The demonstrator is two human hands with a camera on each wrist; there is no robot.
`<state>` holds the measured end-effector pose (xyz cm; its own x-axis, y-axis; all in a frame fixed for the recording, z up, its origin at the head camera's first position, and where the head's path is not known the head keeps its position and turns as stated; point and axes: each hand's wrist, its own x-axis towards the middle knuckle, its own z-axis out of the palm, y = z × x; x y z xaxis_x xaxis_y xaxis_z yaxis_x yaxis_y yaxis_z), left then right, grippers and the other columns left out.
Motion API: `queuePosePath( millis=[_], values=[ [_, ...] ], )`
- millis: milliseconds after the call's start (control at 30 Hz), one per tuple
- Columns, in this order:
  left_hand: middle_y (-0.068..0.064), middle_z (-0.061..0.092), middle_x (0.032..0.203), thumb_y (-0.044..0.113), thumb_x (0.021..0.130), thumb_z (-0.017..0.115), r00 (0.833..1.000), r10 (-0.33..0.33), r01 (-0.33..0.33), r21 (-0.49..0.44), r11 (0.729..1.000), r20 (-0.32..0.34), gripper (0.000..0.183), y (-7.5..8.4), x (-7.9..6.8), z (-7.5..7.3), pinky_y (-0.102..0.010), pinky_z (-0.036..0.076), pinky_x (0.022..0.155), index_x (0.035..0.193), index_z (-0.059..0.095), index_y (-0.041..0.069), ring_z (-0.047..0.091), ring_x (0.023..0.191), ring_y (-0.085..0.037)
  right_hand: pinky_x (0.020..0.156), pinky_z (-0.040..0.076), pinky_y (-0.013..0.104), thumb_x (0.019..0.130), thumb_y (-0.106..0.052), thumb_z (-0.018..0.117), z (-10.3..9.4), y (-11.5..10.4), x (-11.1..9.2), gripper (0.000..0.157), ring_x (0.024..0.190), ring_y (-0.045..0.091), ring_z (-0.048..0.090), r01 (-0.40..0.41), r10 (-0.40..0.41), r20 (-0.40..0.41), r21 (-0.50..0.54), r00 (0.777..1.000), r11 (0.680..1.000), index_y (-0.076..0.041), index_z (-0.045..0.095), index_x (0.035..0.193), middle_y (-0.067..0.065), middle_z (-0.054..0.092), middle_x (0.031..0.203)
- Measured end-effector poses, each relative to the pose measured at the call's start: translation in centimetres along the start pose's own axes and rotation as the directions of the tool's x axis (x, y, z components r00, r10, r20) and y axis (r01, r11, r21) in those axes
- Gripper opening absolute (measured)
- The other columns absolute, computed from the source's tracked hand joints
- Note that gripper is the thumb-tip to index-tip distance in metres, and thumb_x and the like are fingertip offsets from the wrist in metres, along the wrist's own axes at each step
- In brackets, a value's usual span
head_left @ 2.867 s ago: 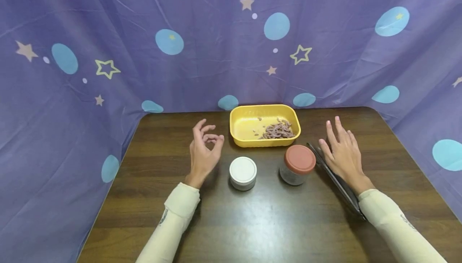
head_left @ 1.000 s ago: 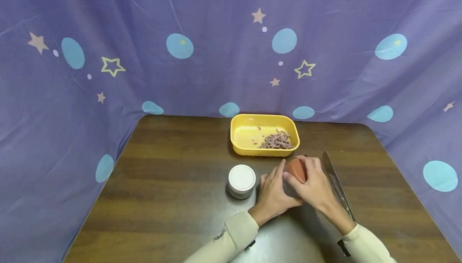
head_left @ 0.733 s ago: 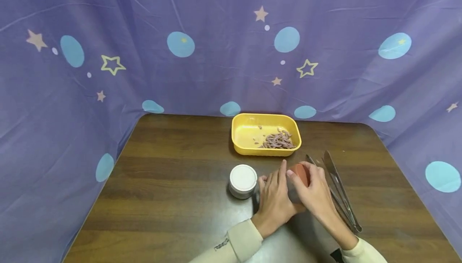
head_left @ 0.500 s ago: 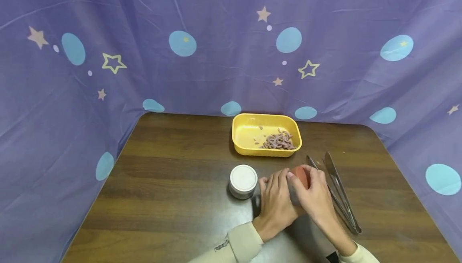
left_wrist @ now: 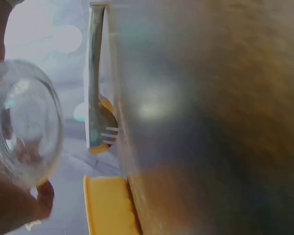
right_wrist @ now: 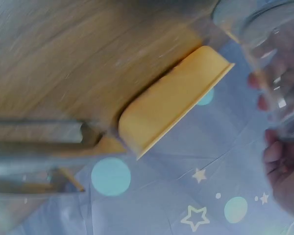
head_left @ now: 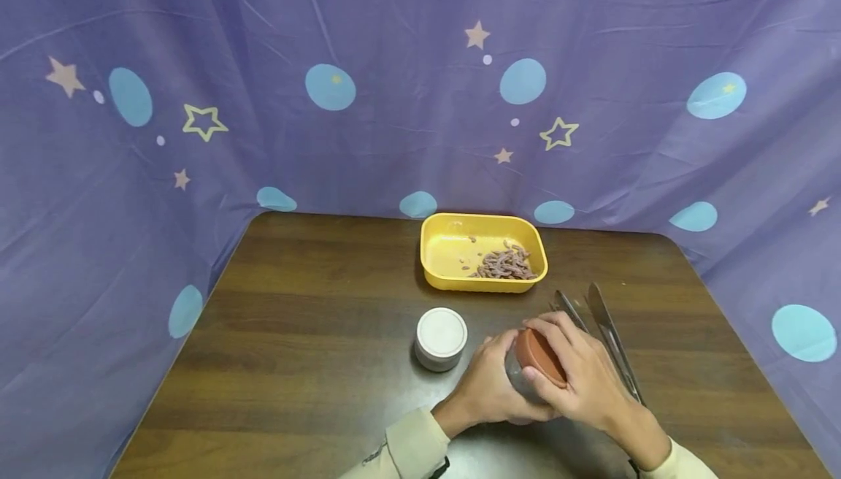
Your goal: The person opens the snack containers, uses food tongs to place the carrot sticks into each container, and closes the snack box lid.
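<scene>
A clear glass jar [left_wrist: 27,117] with a brick-red lid [head_left: 540,356] is tilted between both hands over the near right part of the table. My left hand [head_left: 489,385] grips the jar's glass body from the left. My right hand [head_left: 587,371] holds the lid, thumb on its near edge and fingers curled over its far side. In the left wrist view the jar's round base faces the camera, raised off the tabletop. The glass wall of the jar also shows in the right wrist view, with fingers behind it. Part of the lid is hidden under the right hand.
A small round container with a white lid [head_left: 442,333] stands left of the hands. Behind is a yellow tray [head_left: 482,285] with brown pellet-like pieces [head_left: 504,266]. Metal tongs [head_left: 603,315] lie at the right, partly behind the right hand. A purple curtain [head_left: 394,150] hangs beyond the table.
Both hands came together from apart and took hold of the jar. It has since been lifted, tilted and drawn nearer. The tongs, first beside the right hand, lie just behind it.
</scene>
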<state>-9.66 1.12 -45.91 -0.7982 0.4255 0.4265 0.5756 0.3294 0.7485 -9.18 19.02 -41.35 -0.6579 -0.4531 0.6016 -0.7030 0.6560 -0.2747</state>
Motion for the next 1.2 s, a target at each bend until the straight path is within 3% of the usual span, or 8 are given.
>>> queuePosePath(
  millis=[167, 267, 400, 533, 767, 833, 1067, 1200],
  values=[
    [0.001, 0.071, 0.119, 0.024, 0.059, 0.099, 0.978, 0.076, -0.019, -0.274, 0.962, 0.197, 0.086, -0.6, -0.2, -0.9, -0.017, 0.052, 0.094, 0.133, 0.056, 0.016, 0.063, 0.105, 0.002, 0.085, 0.047, 0.029, 0.093, -0.057, 0.057, -0.7, 0.6, -0.3, 0.061, 0.102, 0.015, 0.061, 0.246, -0.250, 0.042, 0.075, 0.967, 0.966, -0.010, 0.065, 0.129, 0.003, 0.063, 0.122],
    [0.005, 0.071, 0.117, 0.025, 0.059, 0.099, 0.959, 0.089, -0.014, -0.273, 0.962, 0.267, 0.086, -0.9, -0.2, -1.4, -0.015, 0.050, 0.093, 0.133, 0.056, 0.019, 0.061, 0.104, 0.007, 0.089, 0.048, 0.033, 0.094, -0.061, 0.056, -1.1, 0.5, -0.6, 0.065, 0.109, 0.016, 0.059, 0.263, -0.272, 0.102, 0.092, 0.957, 0.960, -0.010, 0.062, 0.134, 0.006, 0.060, 0.129],
    [0.013, 0.069, 0.117, 0.043, 0.060, 0.096, 0.970, -0.004, 0.013, -0.037, 0.999, 0.243, 0.087, -0.7, -0.1, -1.5, -0.016, 0.041, 0.090, 0.134, 0.056, 0.022, 0.059, 0.101, 0.007, 0.082, 0.055, 0.039, 0.095, -0.069, 0.050, -1.4, 0.6, -1.1, 0.077, 0.115, 0.020, 0.058, 0.130, -0.142, 0.223, 0.065, 0.965, 0.989, -0.015, 0.047, 0.150, 0.009, 0.049, 0.143],
    [0.010, 0.070, 0.119, 0.054, 0.060, 0.093, 0.984, -0.080, 0.058, 0.138, 0.989, 0.158, 0.090, -0.6, 0.0, -1.0, -0.020, 0.037, 0.086, 0.134, 0.057, 0.017, 0.062, 0.103, 0.000, 0.074, 0.054, 0.035, 0.093, -0.065, 0.058, -1.5, 0.5, -1.5, 0.083, 0.107, 0.018, 0.059, -0.078, 0.071, 0.300, 0.014, 0.951, 0.997, -0.019, 0.034, 0.158, 0.011, 0.045, 0.143],
    [0.004, 0.070, 0.120, 0.051, 0.054, 0.097, 0.998, 0.002, -0.015, 0.238, 0.971, 0.057, 0.098, -1.0, 0.1, 0.3, -0.022, 0.036, 0.085, 0.133, 0.056, 0.012, 0.064, 0.110, -0.005, 0.063, 0.045, 0.024, 0.093, -0.055, 0.067, -1.8, -1.1, -0.7, 0.080, 0.087, 0.012, 0.049, -0.439, 0.405, 0.475, -0.042, 0.782, 0.897, -0.016, 0.035, 0.156, 0.010, 0.052, 0.117],
    [0.003, 0.070, 0.121, 0.051, 0.054, 0.097, 0.998, 0.008, -0.023, 0.231, 0.973, 0.066, 0.099, -1.1, 0.1, 0.4, -0.022, 0.036, 0.085, 0.134, 0.055, 0.012, 0.064, 0.111, -0.005, 0.062, 0.045, 0.023, 0.092, -0.056, 0.068, -2.0, -1.2, -0.6, 0.079, 0.084, 0.012, 0.050, -0.460, 0.420, 0.483, -0.041, 0.768, 0.887, -0.016, 0.038, 0.153, 0.010, 0.052, 0.116],
    [0.004, 0.067, 0.125, 0.048, 0.057, 0.098, 0.990, -0.004, -0.018, 0.153, 0.988, 0.144, 0.099, -1.1, 0.3, -0.1, -0.024, 0.036, 0.088, 0.138, 0.053, 0.014, 0.059, 0.115, -0.005, 0.063, 0.048, 0.022, 0.082, -0.063, 0.076, -2.5, -0.3, -1.1, 0.084, 0.089, 0.006, 0.056, -0.187, 0.212, 0.393, -0.100, 0.895, 0.977, -0.025, 0.045, 0.150, 0.000, 0.052, 0.124],
    [0.004, 0.064, 0.129, 0.047, 0.059, 0.097, 0.978, -0.042, 0.023, 0.097, 0.995, 0.205, 0.100, -1.0, 0.4, -0.5, -0.037, 0.041, 0.098, 0.142, 0.050, 0.016, 0.053, 0.121, -0.005, 0.070, 0.054, 0.029, 0.077, -0.065, 0.079, -2.9, 0.3, -1.3, 0.090, 0.101, 0.012, 0.060, -0.044, 0.081, 0.360, -0.111, 0.929, 0.993, -0.026, 0.046, 0.151, -0.001, 0.053, 0.132]
  ],
)
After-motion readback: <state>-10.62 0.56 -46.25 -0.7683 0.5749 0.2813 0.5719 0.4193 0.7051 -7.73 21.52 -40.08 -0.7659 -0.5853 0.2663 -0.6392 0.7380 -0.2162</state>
